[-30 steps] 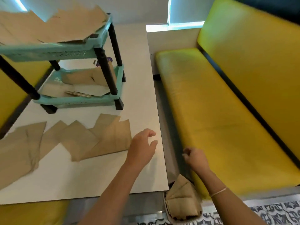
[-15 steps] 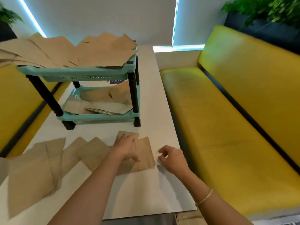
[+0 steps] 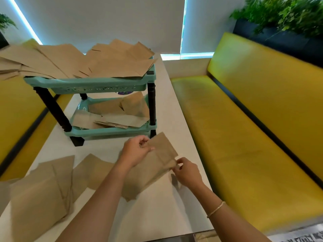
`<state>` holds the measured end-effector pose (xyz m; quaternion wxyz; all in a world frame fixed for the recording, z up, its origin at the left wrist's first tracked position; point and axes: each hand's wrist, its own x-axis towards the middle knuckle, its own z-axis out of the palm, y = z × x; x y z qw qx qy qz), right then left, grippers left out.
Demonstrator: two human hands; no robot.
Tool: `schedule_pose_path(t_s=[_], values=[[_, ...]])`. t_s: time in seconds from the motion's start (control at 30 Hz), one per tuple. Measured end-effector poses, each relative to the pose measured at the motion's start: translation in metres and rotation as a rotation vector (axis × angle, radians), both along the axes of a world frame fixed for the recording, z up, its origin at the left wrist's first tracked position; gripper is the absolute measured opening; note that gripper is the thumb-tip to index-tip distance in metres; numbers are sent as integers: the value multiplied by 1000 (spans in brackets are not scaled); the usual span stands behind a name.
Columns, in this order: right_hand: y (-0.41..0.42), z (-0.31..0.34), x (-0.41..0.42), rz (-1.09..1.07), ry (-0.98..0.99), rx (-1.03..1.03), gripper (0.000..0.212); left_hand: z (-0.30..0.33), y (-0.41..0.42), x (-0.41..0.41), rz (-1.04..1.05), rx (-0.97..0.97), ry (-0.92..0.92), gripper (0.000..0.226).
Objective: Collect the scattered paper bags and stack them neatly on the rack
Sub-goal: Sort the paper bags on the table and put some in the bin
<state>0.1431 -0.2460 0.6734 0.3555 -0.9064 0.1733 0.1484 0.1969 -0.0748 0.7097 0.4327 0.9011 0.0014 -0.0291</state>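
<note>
A brown paper bag is lifted off the white table just in front of the rack. My left hand pinches its upper left edge, and my right hand pinches its lower right corner. A second bag lies under it. Several more brown bags lie flat across the left part of the table. The teal two-shelf rack with black legs stands behind; loose bags fan over its top shelf and others lie on its bottom shelf.
A yellow bench seat runs along the right of the table, another yellow bench on the left. Green plants stand in a dark planter behind the right bench. A white wall closes off the back.
The view rose from the floor and bench gap to the table. Both hands moved to the rightmost bag near the rack, took hold of it and lifted it.
</note>
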Motion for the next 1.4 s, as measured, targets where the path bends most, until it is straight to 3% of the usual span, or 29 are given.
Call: schedule_pose_path(t_s=[0.13, 0.27, 0.43, 0.57, 0.6, 0.73, 0.83, 1.0, 1.13, 1.23, 1.4], values=[[20, 1, 5, 17, 13, -90, 73, 27, 6, -3, 30, -226, -32, 11], [31, 4, 16, -28, 43, -144, 78, 39, 10, -9, 48, -326, -54, 13], [26, -1, 31, -114, 104, -167, 65, 55, 13, -15, 40, -404, -182, 12], [18, -2, 30, -130, 16, -115, 11, 60, 10, -17, 74, -514, -257, 18], [15, -1, 28, -122, -33, -89, 7, 61, 8, -17, 85, -548, -273, 19], [-15, 16, 19, -139, -220, 67, 31, 65, -6, -15, 124, -651, -346, 19], [-50, 43, 7, -243, -340, 152, 32, 70, -28, -17, 148, -736, -393, 19], [-111, 56, -21, -394, -504, 91, 20, 74, -77, -24, 138, -821, -394, 21], [-163, 43, -47, -564, -627, -113, 19, 66, -118, -31, 104, -806, -323, 18], [-209, 18, -71, -606, -578, -202, 21, 52, -148, -39, 64, -780, -257, 19], [-244, -52, -105, -439, -241, -252, 24, 19, -189, -53, 52, -718, -106, 18]])
